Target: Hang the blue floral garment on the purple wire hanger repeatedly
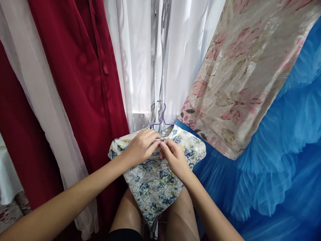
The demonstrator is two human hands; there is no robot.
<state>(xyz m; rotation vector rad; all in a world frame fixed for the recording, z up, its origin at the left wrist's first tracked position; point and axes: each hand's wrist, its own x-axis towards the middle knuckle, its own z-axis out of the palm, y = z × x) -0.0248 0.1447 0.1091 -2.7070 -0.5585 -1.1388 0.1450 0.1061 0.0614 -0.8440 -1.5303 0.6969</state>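
Observation:
A blue-and-white floral blouse [152, 182] hangs from a purple hanger [163, 115] in front of my knees. At the front of its neckline, my left hand [144, 144] pinches the collar edge between thumb and fingers. Close against it, my right hand [174, 155] grips the same edge from the other side, thumb and fingertips pressed together. The two hands nearly touch at the middle of the neckline. Any small fastening between the fingertips is hidden. Below the hands, the blouse front drapes down and narrows between my thighs.
Dark red cloth [75, 67] and a sheer pale strip [47, 100] hang on the left. White curtains [137, 50] hang behind the hanger. On the right are a beige floral garment [235, 83] and ruffled blue tulle [271, 174].

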